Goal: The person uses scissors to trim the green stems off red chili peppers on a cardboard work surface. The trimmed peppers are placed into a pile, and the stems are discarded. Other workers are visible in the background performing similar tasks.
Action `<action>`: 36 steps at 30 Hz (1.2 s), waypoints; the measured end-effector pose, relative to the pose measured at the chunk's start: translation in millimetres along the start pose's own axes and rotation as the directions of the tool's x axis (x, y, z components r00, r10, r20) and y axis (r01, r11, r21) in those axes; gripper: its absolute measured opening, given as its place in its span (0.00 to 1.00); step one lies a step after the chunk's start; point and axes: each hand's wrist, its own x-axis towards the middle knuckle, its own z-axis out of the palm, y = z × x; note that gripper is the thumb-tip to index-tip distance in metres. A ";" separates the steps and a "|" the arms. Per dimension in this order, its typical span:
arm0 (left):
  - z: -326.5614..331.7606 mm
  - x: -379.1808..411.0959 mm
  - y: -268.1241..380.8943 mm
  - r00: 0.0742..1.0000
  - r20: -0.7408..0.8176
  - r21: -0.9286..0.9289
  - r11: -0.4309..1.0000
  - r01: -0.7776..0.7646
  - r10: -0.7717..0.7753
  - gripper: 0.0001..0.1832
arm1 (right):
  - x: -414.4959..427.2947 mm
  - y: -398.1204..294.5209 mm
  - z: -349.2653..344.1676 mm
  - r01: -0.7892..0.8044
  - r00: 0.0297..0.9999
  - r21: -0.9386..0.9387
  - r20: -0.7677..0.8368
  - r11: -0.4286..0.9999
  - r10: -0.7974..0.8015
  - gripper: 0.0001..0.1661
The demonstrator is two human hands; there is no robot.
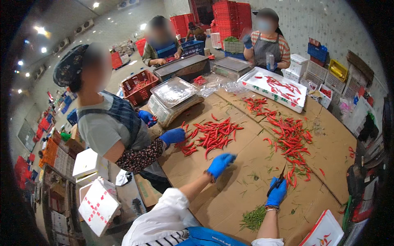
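My left hand (221,166), in a blue glove, reaches over the cardboard-covered table (197,175), just below a pile of red chili peppers (215,133). Its fingers are close together and slightly blurred; whether they hold anything is not clear. My right hand (277,190), gloved in blue too, grips dark-handled scissors (279,180) that point up and away from me. Beside the scissors lies the lower end of a long heap of red chilies with green stems (291,141). A small mound of cut green stems (254,218) rests left of my right wrist.
A co-worker's gloved hand (174,136) touches chilies at the left. Weighing scales (175,92) stand behind it, near a brown crate (140,86). A white foam tray (274,89) sits at the far right edge, another (324,230) at the near right. Two more people stand across the table.
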 end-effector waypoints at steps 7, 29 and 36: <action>-30.0 -91.3 -12.4 0.967 -0.074 0.487 0.855 -0.179 0.244 0.14 | -14.6 -28.7 23.1 -0.067 0.994 0.086 -0.076 0.994 0.074 0.06; -31.3 -89.1 -19.2 0.895 -0.081 0.632 0.717 -0.294 0.438 0.13 | -12.8 -24.7 12.3 0.185 0.980 -0.732 0.088 0.655 -0.178 0.11; -32.4 -86.9 -24.5 0.896 -0.076 0.642 0.709 -0.292 0.438 0.13 | -15.9 -28.7 16.8 0.216 0.971 -0.752 0.097 0.623 -0.220 0.12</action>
